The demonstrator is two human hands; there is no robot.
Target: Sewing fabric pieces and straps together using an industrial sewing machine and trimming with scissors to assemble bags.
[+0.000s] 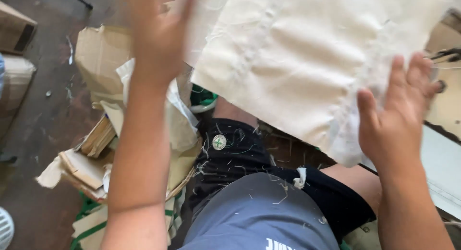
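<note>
Dark, littered floor [45, 134] runs down the left side, with a brown box [14, 28] at its top left corner and a heap of flattened cardboard [96, 62] and cream bags with green trim just beside the person's knee. Both hands are spread flat against a cream cloth [307, 58] held up at the top: left hand [158, 34] on its left edge, right hand [398, 120] at its lower right corner, fingers open, neither gripping.

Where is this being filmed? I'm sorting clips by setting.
Probably a small sewing or textile workshop: both hands handle a cream fabric piece, folded cloth pieces lie piled on the floor, and loose threads cling to the person's dark shorts.
</note>
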